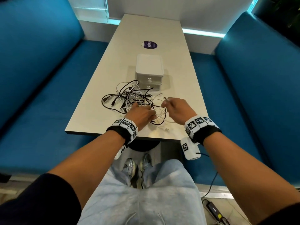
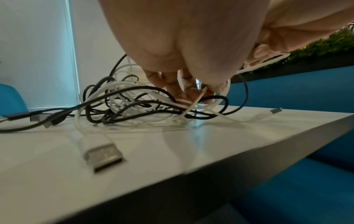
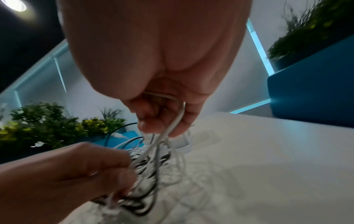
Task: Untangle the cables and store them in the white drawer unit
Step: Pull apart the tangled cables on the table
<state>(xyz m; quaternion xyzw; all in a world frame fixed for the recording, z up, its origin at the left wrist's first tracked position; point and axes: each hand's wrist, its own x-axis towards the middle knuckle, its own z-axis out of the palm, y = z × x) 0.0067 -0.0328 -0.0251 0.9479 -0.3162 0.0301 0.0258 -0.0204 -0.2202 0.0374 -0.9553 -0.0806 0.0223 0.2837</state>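
Note:
A tangle of black and white cables [image 1: 129, 96] lies on the pale table [image 1: 151, 30], just in front of the white drawer unit [image 1: 149, 67], whose two drawers are closed. My left hand [image 1: 144, 112] sits on the near side of the tangle, its fingers [image 2: 182, 91] curled into the strands and gripping them. To its right, my right hand [image 1: 173, 105] holds a white cable [image 3: 172, 124] lifted off the table, fingers curled round it. The cable's plug end [image 1: 166, 99] sticks out past that hand. In the right wrist view my left hand [image 3: 76, 171] clutches black and white loops.
A white USB plug [image 1: 166, 129] lies loose near the table's front edge. A round purple sticker [image 1: 149, 44] is beyond the drawer unit. Blue benches flank the table on the left [image 1: 40, 78] and right [image 1: 259, 78]. Black plugs [image 1: 105, 99] trail left of the tangle.

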